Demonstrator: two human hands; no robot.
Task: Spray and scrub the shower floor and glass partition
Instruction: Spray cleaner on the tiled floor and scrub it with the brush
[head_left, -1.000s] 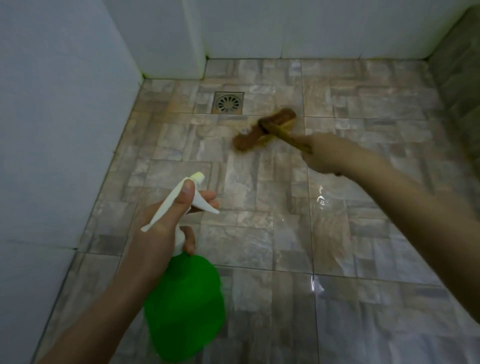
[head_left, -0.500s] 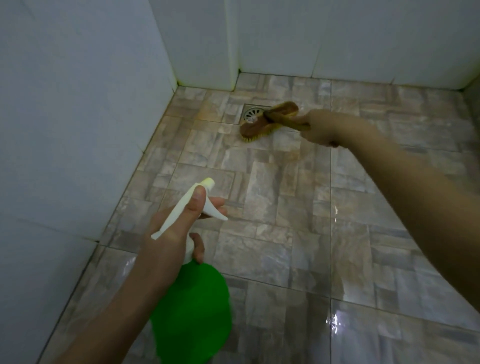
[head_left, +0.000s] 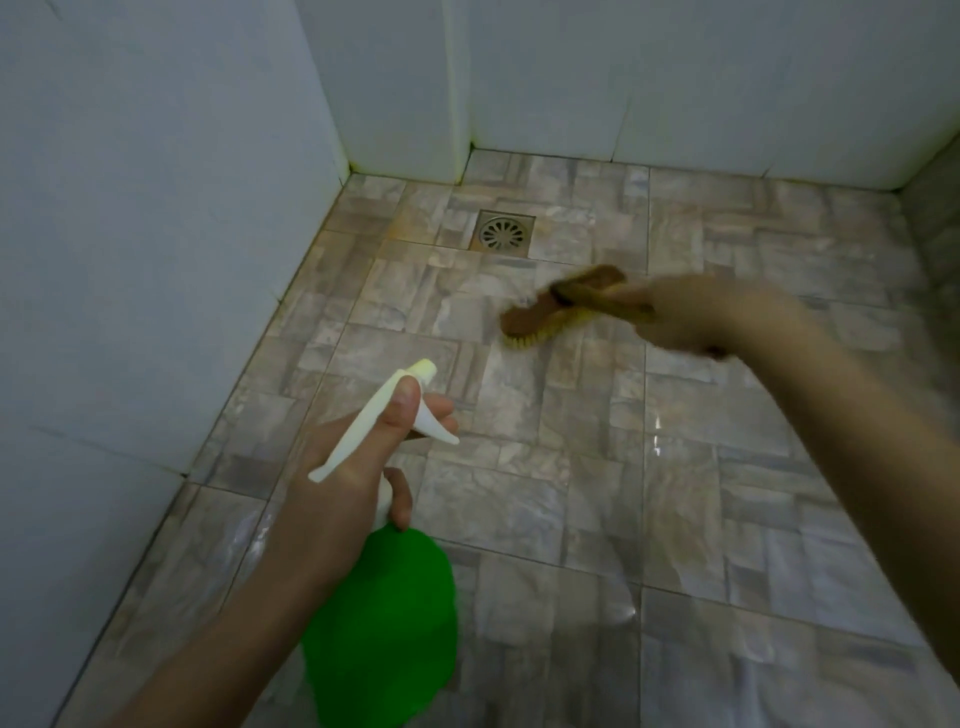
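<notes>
We see pale white tiled walls (head_left: 156, 260) closing the shower on the left and at the back, their tops cut off by the upper edge of the view. At the far right a darker surface (head_left: 937, 244) rises from the floor. It is mostly out of frame, and we cannot tell what it is made of.

The grey-brown, stone-patterned tiled shower floor (head_left: 571, 493) fills the rest of the view, with wet glints right of centre and toward the bottom. Yellowish staining runs along the joint where the floor meets the back corner.

Low in the middle we hold a round green plastic spray bottle (head_left: 384, 634) above the floor, and the bottom edge of the view cuts off its base. Our left hand (head_left: 337, 493) wraps its neck and hides it. The thumb lies along the top of the white plastic trigger head (head_left: 363, 421), one fingertip shows past the lever and another curls under it. The nozzle points away from us.

Our right hand (head_left: 691, 317) is smeared by motion blur. It is closed round the handle of a brown wooden scrub brush (head_left: 540, 312) with yellow bristles, and most of the handle is lost inside the fist. The brush head sits bristles-down on the floor. It is near the square metal floor drain (head_left: 502, 233) but apart from it, on the nearer, right-hand side.
</notes>
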